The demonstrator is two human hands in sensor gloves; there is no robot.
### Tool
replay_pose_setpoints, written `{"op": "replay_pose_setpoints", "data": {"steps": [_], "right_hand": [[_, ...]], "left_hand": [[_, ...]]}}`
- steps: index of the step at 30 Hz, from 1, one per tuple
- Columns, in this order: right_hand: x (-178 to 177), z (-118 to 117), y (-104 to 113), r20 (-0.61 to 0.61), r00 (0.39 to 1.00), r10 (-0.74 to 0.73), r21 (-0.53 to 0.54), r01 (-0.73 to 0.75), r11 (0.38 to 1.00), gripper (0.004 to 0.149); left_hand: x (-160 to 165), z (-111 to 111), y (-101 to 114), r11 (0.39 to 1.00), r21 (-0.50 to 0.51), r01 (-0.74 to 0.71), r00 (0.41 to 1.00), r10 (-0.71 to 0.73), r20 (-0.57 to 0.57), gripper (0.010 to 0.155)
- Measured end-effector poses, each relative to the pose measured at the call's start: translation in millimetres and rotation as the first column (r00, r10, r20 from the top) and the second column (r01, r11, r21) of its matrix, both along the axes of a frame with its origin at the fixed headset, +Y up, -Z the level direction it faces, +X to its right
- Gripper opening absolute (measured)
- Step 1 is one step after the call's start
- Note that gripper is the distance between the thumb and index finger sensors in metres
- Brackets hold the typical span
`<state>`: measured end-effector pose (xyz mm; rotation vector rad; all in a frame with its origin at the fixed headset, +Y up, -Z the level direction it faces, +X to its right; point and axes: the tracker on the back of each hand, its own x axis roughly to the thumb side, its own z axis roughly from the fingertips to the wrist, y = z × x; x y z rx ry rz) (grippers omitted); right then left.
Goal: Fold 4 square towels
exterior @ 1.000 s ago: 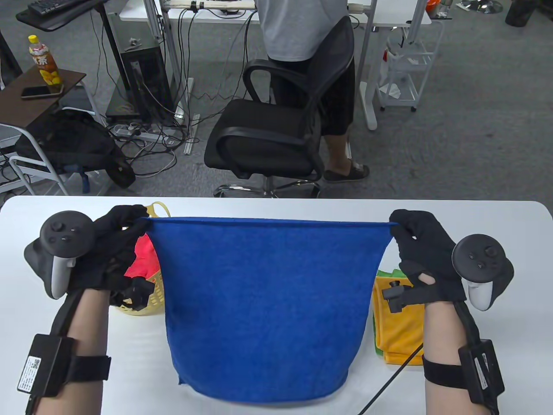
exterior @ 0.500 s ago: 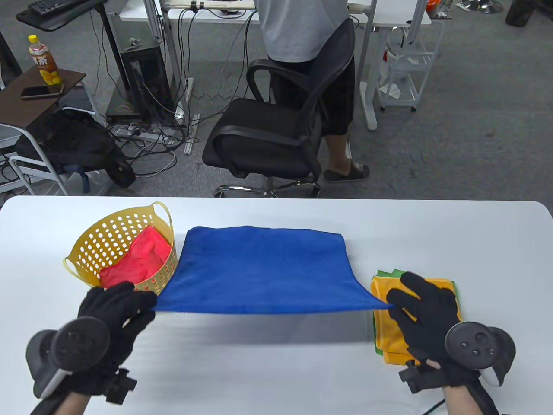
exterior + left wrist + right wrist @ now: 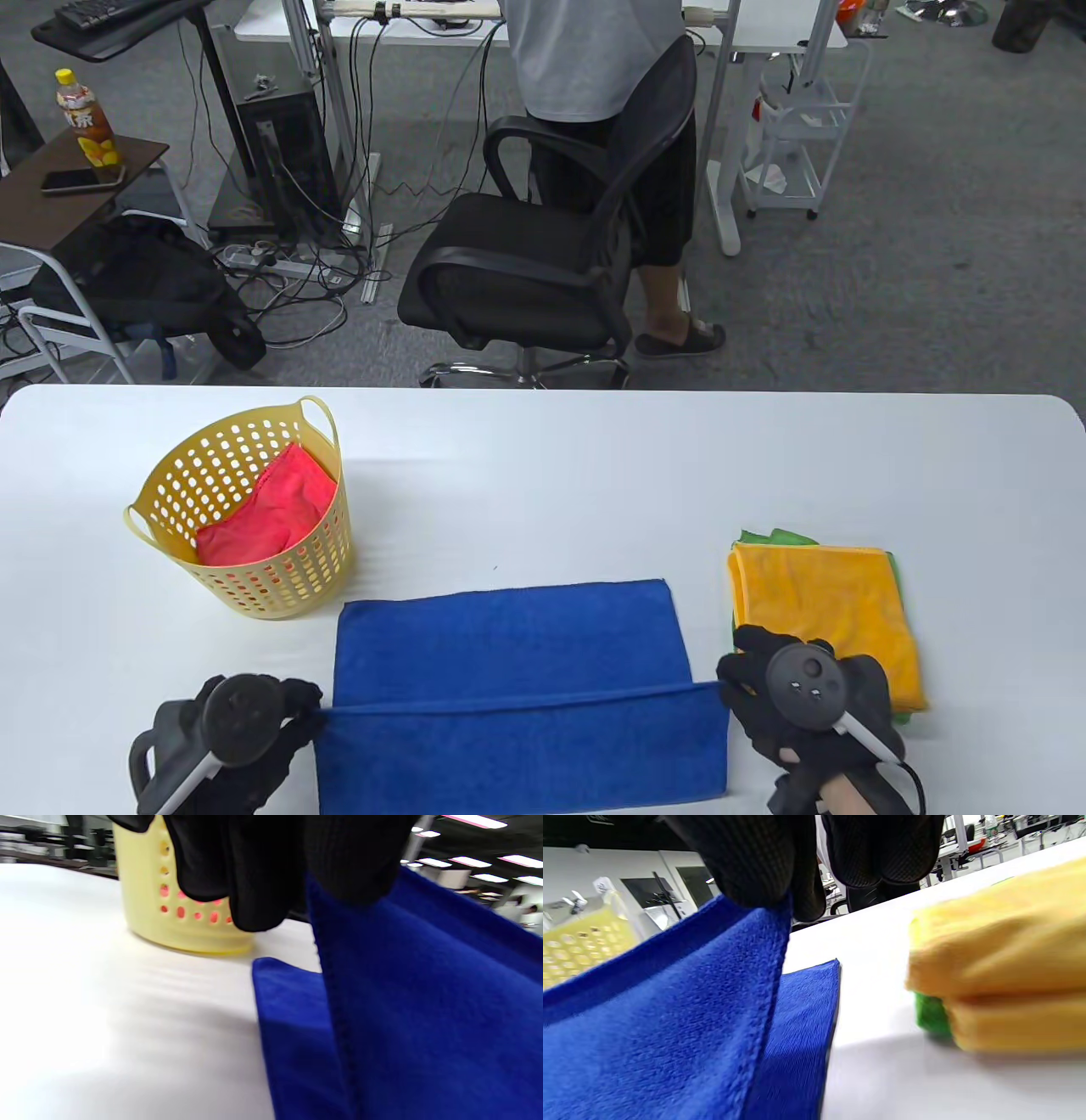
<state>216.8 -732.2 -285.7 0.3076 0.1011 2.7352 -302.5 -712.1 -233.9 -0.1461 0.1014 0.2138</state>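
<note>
A blue towel [image 3: 517, 679] lies at the near middle of the white table [image 3: 543, 475], its far part flat and its near part raised in a fold. My left hand [image 3: 301, 709] pinches the towel's left corner, which the left wrist view [image 3: 339, 899] shows close up. My right hand [image 3: 734, 679] pinches its right corner, also in the right wrist view [image 3: 772, 906]. A folded orange towel [image 3: 823, 611] lies on a folded green towel [image 3: 776, 536] right of my right hand. A red towel [image 3: 267, 509] sits in the yellow basket [image 3: 254, 586].
The yellow basket stands at the left, just beyond the blue towel's left far corner. An office chair [image 3: 526, 263] and a standing person [image 3: 594, 85] are beyond the table's far edge.
Both hands brought the blue towel down from held up high, laid it on the table, and drew its held edge toward the near side, so it now lies low and folding.
</note>
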Motion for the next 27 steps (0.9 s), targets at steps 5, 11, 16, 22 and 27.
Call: {"op": "replay_pose_setpoints", "data": {"steps": [5, 11, 16, 22, 27], "right_hand": [[-27.8, -76.9, -9.1, 0.16, 0.987, 0.025, 0.072, -0.037, 0.997, 0.037], [-45.1, -92.1, -52.8, 0.242, 0.926, 0.29, -0.24, -0.233, 0.942, 0.07], [-61.7, -78.3, -65.8, 0.175, 0.919, 0.354, -0.258, -0.304, 0.917, 0.073], [-89.0, -74.3, -75.0, 0.133, 0.956, 0.263, -0.238, -0.227, 0.945, 0.052], [-97.0, -71.7, -62.9, 0.128, 0.96, 0.248, -0.128, -0.232, 0.964, 0.044]], "left_hand": [[-15.3, -54.4, -27.2, 0.997, -0.017, -0.074, 0.974, 0.068, -0.217, 0.045], [-27.2, -61.9, -61.3, 0.988, -0.073, -0.136, 0.958, 0.113, -0.263, 0.062], [-35.8, -56.9, -67.9, 0.992, -0.05, -0.118, 0.963, 0.101, -0.251, 0.063], [-31.6, -55.1, -67.4, 0.993, -0.044, -0.113, 0.969, 0.1, -0.226, 0.062], [-25.5, -51.0, -60.3, 0.996, 0.004, -0.087, 0.975, 0.086, -0.204, 0.063]]}}
